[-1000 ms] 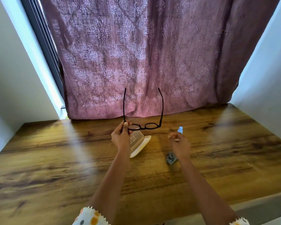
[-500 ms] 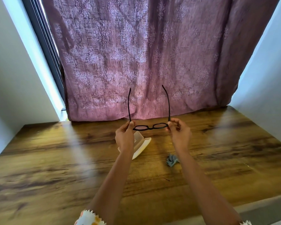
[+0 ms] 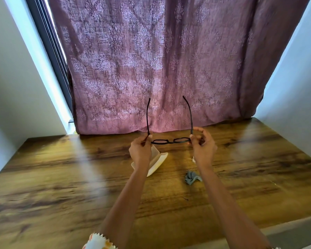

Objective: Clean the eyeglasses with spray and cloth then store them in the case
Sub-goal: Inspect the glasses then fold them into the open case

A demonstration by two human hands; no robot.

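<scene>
Since a second ago the right hand has left the spray bottle and now pinches the eyeglasses at one hinge, while the left hand pinches the other. Held up between both hands, they seem to be under inspection; next comes the cloth, just beside the right forearm, while the open case lies under the left hand.

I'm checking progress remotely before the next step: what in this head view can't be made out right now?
- Spray bottle: almost wholly hidden behind the right hand; only a clear sliver shows.
- Case: partly covered by the left hand and wrist; its inside cannot be seen.
- Eyeglasses lenses: too small to tell clean or smeared.
- Cloth: crumpled, small; damp or dry unclear.
</scene>
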